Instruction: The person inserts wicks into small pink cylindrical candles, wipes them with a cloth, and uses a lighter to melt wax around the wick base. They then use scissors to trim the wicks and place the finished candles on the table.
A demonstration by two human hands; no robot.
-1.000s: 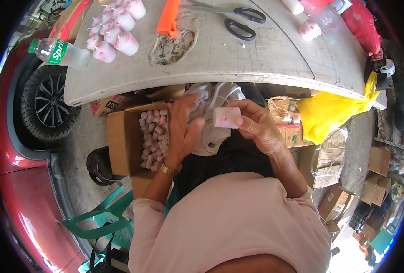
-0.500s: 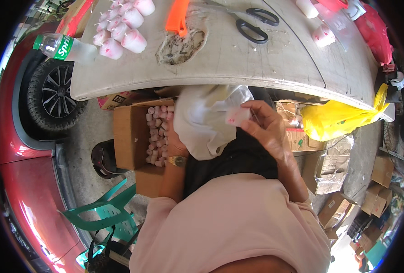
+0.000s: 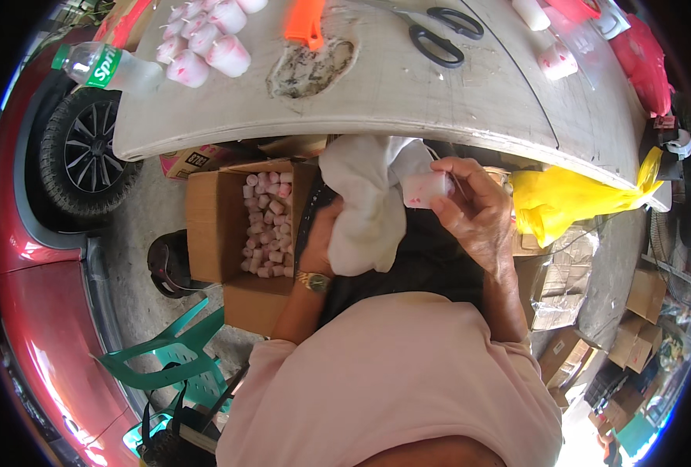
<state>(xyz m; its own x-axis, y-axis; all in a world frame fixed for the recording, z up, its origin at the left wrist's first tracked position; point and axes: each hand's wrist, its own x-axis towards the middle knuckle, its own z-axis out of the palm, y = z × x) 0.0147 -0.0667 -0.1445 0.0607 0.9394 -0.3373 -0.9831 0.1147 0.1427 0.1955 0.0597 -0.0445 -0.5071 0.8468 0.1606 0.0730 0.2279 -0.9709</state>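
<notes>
Centre of frame, just below the table edge: right hand (image 3: 478, 214) pinching a small white-and-pink wax candle (image 3: 426, 189) at its sides, left hand (image 3: 326, 237) bunched into a crumpled white cloth (image 3: 369, 206) touching it. Probably light, rigid, slightly slick and easily dented; best gripped round the sides. More such candles in the open cardboard box (image 3: 205, 226), centre left.

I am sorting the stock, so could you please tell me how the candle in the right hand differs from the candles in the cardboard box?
The candle is held alone in the right hand beside a white cloth; the boxed candles lie heaped, untouched, in the cardboard box. The held candle looks larger and paler; the boxed candles look smaller and pinker. Both are short cylinders.
</notes>
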